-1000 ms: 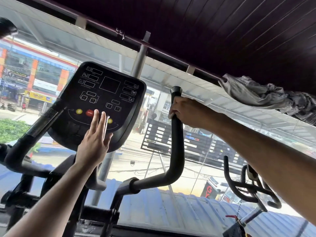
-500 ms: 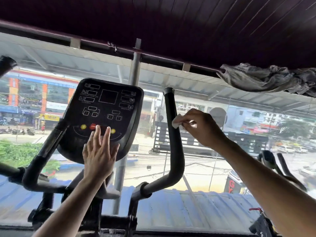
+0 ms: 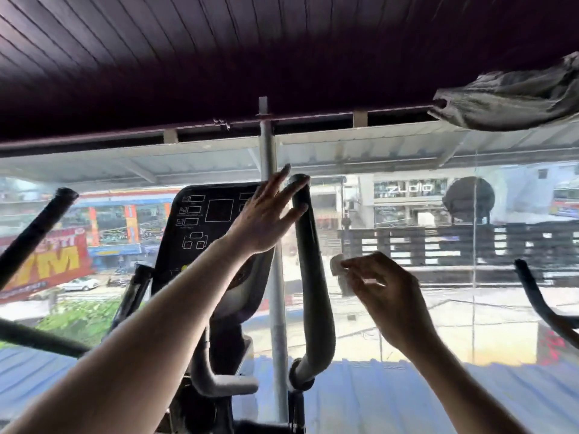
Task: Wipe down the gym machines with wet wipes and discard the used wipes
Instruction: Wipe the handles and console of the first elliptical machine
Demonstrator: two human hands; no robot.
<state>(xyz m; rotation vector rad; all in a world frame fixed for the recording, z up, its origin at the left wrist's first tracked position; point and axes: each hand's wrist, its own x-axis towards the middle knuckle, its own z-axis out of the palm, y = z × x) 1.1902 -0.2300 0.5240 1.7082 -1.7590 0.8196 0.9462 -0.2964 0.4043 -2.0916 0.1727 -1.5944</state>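
Across the top of the frame runs a dark ribbed ceiling, with a grey cloth bunched under it at the upper right. Below it a wide window fills the middle band and shows a street, shopfronts and a dark slatted fence outside; a grey post stands upright just behind the machine at centre. At centre left, the machine's black console faces the camera, its white outlined buttons partly hidden by the left forearm. Right of the console, the curved black handlebar rises from a joint low in the frame to a rounded tip at mid-height. A second bar slants up at the far left, and another machine's handle curves in at the far right. The left hand is raised before the console's upper right corner, fingers straight and spread, holding nothing; its fingertips reach the top of the handlebar, though contact cannot be confirmed. The right hand sits right of the handlebar, just beside it and not touching. Its thumb and fingers pinch a small white wipe, which hangs crumpled between hand and handlebar, clear of the bar.
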